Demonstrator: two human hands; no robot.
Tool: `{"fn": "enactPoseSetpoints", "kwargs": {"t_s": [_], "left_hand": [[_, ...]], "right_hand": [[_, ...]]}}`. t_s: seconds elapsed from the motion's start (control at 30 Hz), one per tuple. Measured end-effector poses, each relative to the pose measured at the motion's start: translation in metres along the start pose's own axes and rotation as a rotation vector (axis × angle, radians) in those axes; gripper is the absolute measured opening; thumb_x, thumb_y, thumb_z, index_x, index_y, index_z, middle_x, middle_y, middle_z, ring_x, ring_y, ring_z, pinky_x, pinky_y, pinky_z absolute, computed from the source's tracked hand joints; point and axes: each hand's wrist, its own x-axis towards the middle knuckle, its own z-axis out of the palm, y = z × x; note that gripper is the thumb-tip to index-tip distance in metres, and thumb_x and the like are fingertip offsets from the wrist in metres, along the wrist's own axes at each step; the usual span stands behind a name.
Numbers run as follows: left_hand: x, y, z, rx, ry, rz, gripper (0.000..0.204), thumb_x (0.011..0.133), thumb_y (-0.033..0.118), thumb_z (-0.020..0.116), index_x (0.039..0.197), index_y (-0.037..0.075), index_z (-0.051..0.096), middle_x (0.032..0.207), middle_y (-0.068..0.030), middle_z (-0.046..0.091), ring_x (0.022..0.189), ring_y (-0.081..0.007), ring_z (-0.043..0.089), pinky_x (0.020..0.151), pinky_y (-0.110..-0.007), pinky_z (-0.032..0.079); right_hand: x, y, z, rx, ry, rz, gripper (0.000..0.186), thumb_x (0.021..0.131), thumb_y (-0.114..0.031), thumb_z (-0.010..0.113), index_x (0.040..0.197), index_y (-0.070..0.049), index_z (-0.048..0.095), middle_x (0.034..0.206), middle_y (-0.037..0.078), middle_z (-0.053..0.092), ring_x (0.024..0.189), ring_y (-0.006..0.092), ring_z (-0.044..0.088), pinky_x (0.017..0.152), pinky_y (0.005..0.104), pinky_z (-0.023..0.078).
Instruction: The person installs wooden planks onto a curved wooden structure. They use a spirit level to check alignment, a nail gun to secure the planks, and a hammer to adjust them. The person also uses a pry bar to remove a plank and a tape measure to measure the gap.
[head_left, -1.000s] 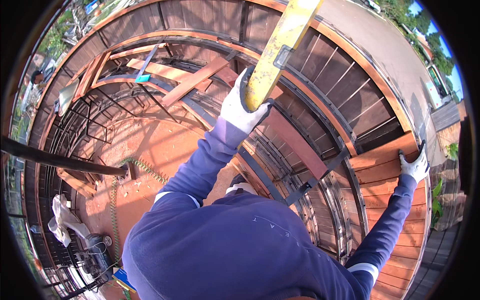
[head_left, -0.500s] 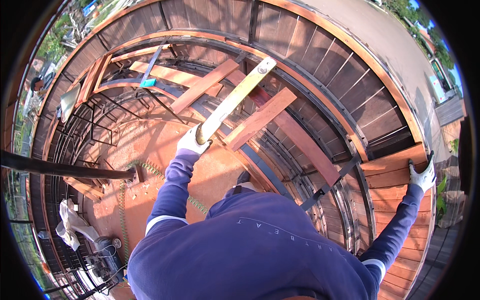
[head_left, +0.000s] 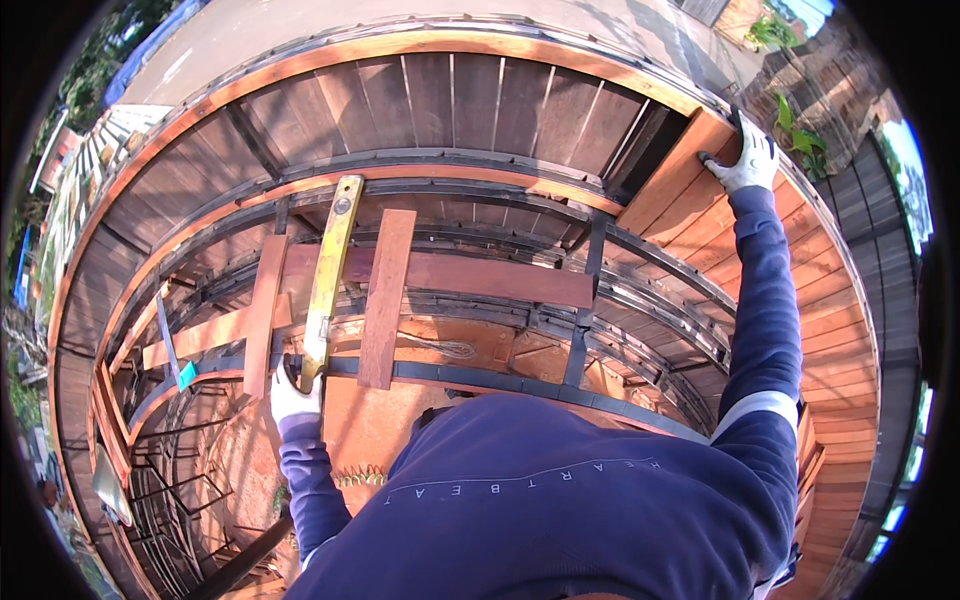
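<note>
My gloved left hand (head_left: 298, 395) grips the lower end of a yellow spirit level (head_left: 332, 260), which lies across the curved framework. Short wooden planks flank it, one at left (head_left: 263, 320) and one at right (head_left: 388, 295). A longer reddish board (head_left: 500, 275) runs crosswise near them. At upper right, my gloved right hand (head_left: 745, 155) holds the outer edge of a wooden board (head_left: 678, 170), thumb on its face and fingers over the rim, beside slatted panelling (head_left: 830, 320).
Dark metal rails (head_left: 590, 330) and an outer wooden rim (head_left: 420, 42) curve around me. A dark post (head_left: 235, 565) and coiled green hose (head_left: 360, 475) show below. A blue strip with a teal end (head_left: 186, 374) rests at left. Paving (head_left: 620, 30) and a plant (head_left: 800, 135) lie outside.
My left hand has lowered the raised level onto the framework between the short planks. My view has turned toward the right, where my right hand still holds the board's edge.
</note>
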Motion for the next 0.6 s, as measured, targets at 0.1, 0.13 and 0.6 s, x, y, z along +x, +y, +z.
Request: {"fn": "enactPoseSetpoints", "kwargs": {"t_s": [0.1, 0.13, 0.6], "left_hand": [[0.025, 0.047, -0.004, -0.051, 0.328, 0.262, 0.068, 0.08, 0.018, 0.077, 0.137, -0.001, 0.047, 0.12, -0.0204, 0.059, 0.109, -0.0334, 0.06, 0.096, -0.04, 0.047], [0.038, 0.064, 0.002, -0.182, 0.355, 0.313, 0.064, 0.081, 0.012, 0.076, 0.137, -0.001, 0.048, 0.12, -0.0199, 0.06, 0.109, -0.0325, 0.06, 0.096, -0.04, 0.047], [0.076, 0.565, 0.202, -0.549, 0.11, 0.962, 0.096, 0.066, 0.047, 0.088, 0.14, 0.005, 0.044, 0.137, -0.0204, 0.048, 0.125, -0.0349, 0.05, 0.1, -0.047, 0.048]], "right_hand": [[-0.001, -0.005, -0.004, -0.043, -0.027, 0.049, 0.102, 0.062, -0.055, 0.084, 0.148, -0.021, 0.04, 0.139, 0.005, 0.053, 0.131, 0.0241, 0.046, 0.112, 0.0452, 0.028], [0.0, -0.007, -0.004, -0.066, -0.048, 0.062, 0.102, 0.062, -0.056, 0.083, 0.148, -0.022, 0.039, 0.14, 0.004, 0.052, 0.131, 0.0234, 0.045, 0.112, 0.0453, 0.028], [-0.004, -0.018, -0.022, 0.13, -0.141, 0.182, 0.11, 0.063, -0.049, 0.083, 0.153, -0.019, 0.028, 0.153, 0.006, 0.039, 0.143, 0.0247, 0.032, 0.117, 0.0631, 0.012]]}}
